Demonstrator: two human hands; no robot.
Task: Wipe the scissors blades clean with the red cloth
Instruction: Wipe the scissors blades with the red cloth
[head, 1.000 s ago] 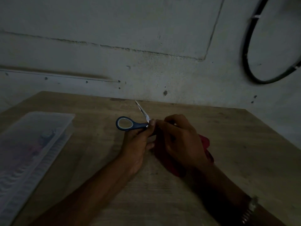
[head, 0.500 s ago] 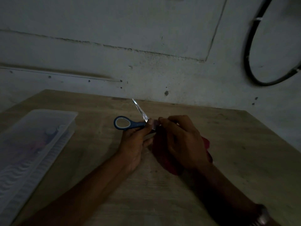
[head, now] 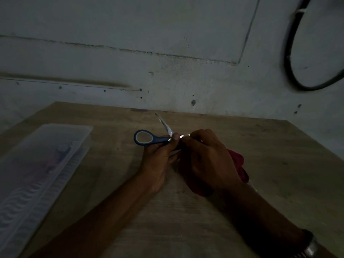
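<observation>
- Clear plastic box [head: 33, 175]: left on table [head: 279, 183].
- Left hand [head: 158, 164]: fingers curled round blue handle of scissors [head: 149, 139], blades spread open, one pointing far.
- Right hand [head: 208, 161]: fingers pinch other blade, red cloth [head: 240, 164] bunched under palm.

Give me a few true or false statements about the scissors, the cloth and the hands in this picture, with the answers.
1. The scissors have a blue handle. True.
2. The scissors are closed. False: the blades are spread apart.
3. The left hand holds the scissors near the pivot. True.
4. The red cloth lies in the plastic box. False: it is under the right hand.
5. The table is wooden. True.
</observation>
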